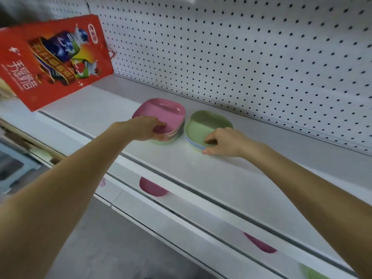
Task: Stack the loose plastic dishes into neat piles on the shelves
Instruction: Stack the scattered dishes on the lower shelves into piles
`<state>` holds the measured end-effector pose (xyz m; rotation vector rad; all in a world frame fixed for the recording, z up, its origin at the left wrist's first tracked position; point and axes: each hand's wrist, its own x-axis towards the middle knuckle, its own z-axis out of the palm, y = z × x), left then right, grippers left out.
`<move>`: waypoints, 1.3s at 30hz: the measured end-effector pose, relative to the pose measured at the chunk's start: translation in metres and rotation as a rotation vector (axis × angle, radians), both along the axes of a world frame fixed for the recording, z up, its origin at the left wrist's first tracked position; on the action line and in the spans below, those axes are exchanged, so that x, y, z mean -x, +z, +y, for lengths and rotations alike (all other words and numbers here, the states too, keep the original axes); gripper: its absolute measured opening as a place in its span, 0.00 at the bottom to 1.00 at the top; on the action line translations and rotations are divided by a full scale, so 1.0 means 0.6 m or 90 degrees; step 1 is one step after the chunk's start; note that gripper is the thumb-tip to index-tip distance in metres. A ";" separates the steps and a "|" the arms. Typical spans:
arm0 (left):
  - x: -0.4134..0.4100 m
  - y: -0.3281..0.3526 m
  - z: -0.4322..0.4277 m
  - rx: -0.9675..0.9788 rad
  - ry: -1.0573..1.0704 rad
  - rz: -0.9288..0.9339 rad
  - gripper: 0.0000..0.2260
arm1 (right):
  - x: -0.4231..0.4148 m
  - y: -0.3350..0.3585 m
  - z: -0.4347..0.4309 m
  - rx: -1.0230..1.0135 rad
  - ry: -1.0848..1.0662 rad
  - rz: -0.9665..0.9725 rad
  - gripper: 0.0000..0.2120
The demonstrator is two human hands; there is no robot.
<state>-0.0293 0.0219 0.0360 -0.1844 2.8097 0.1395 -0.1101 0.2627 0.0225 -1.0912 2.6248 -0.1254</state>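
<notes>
Two short piles of plastic dishes stand side by side on the white shelf (211, 174). The left pile has a pink dish (167, 111) on top, with pale and green dishes under it. My left hand (147, 127) grips that pile's near rim, fingers curled over the edge. The right pile has a green dish (203, 123) on top of a blue one (193, 143). My right hand (223, 141) holds this pile's near right rim, fingers inside the green dish and thumb at the base.
A red paper bag (52, 57) leans at the shelf's back left against the white pegboard wall (241, 47). On the lower shelf lie dark pink dishes (152, 187) (259, 243) and a green one (313, 273). A stool (14, 170) stands at far left.
</notes>
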 end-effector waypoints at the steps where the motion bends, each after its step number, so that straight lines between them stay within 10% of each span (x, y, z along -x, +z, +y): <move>1: 0.001 0.000 0.001 0.000 0.004 0.003 0.30 | 0.003 0.001 -0.002 0.012 -0.003 -0.027 0.23; 26: 0.027 -0.014 -0.014 0.058 -0.015 0.056 0.28 | 0.042 0.014 -0.032 -0.057 0.034 -0.026 0.31; 39: 0.066 -0.018 -0.086 0.049 -0.285 0.122 0.40 | 0.020 0.026 -0.097 -0.110 -0.117 -0.025 0.33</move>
